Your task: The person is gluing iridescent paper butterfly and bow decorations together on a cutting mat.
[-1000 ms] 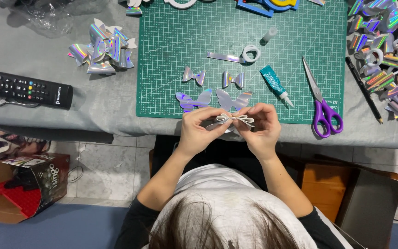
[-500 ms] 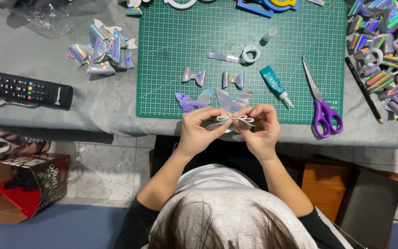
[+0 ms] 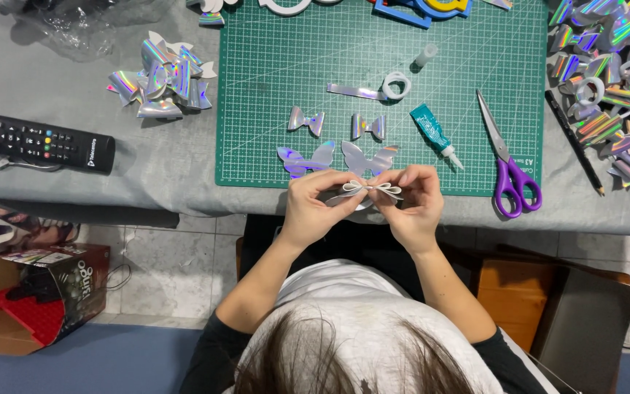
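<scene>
Both of my hands pinch a small silvery holographic bow (image 3: 370, 191) at the near edge of the green cutting mat (image 3: 271, 87). My left hand (image 3: 316, 208) grips its left loop, my right hand (image 3: 415, 204) its right loop and middle. Just beyond the hands lie two flat butterfly-shaped holographic cutouts (image 3: 368, 158) and, farther on, two small finished bows (image 3: 306, 121). A teal glue tube (image 3: 434, 133) lies to the right of them, beside purple-handled scissors (image 3: 508, 164).
A black remote control (image 3: 34, 140) lies at the table's left. A heap of holographic pieces (image 3: 160, 76) sits left of the mat, a bigger heap (image 3: 610, 73) at the right with a pencil (image 3: 574, 142). A tape ring (image 3: 397, 85) and a strip lie mid-mat. A cardboard box (image 3: 41, 295) stands on the floor.
</scene>
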